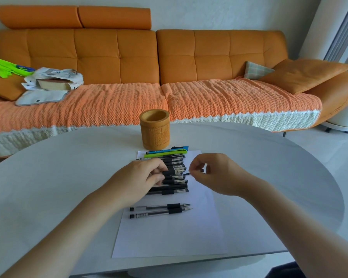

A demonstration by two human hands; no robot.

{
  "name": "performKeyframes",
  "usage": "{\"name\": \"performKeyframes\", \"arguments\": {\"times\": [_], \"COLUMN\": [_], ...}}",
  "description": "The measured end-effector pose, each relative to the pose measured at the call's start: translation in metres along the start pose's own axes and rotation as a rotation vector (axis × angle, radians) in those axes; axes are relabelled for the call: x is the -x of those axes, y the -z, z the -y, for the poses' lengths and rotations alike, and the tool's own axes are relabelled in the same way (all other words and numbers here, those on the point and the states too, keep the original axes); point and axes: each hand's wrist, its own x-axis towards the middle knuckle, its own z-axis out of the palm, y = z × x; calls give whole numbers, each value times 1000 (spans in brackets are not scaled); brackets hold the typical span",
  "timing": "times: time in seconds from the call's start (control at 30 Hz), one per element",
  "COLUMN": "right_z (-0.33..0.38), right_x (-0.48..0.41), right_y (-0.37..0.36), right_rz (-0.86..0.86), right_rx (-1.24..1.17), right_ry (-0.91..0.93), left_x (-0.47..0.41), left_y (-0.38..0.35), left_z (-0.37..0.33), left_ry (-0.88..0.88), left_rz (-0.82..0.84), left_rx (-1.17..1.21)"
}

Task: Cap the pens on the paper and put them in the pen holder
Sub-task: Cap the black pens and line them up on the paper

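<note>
A white sheet of paper (169,233) lies on the table with a row of several black pens (175,182) across its far half. Two uncapped clear pens (161,210) lie apart, closer to me. A blue pen (169,150) and a green pen (165,153) rest at the paper's far edge. My left hand (141,177) grips one black pen (172,173) from the row, tip pointing right. My right hand (213,173) pinches a small dark pen cap (202,170) just right of that tip. The tan cylindrical pen holder (154,129) stands beyond the paper with no pens showing above its rim.
The white oval table (58,177) ends a little beyond the holder, with an orange sofa (169,73) behind it. Clothes and a book (50,83) lie on the sofa's left, cushions (301,74) on its right.
</note>
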Motion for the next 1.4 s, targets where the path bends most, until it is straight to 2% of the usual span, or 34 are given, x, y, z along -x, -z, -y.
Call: {"name": "performKeyframes", "arguments": {"times": [0.5, 0.77, 0.97, 1.17, 1.3, 1.4], "right_z": [17, 23, 24, 30, 27, 21], "right_x": [0, 0, 4, 4, 1, 1], "right_y": [-14, -18, -27, -25, -19, -13], "right_rz": [-25, -118, -172, -14, 1, 53], "right_rx": [-137, -129, -155, -197, -208, -89], "right_ry": [12, 84, 115, 10, -31, -17], "left_x": [1, 1, 3, 5, 3, 3], "left_y": [0, 6, 4, 3, 4, 0], "left_z": [-3, 1, 0, 4, 4, 3], "left_ry": [-52, -62, -144, -178, -116, -84], "left_rz": [-40, -16, -69, -103, 11, 85], "left_rx": [6, 70, 117, 54, 43, -3]}}
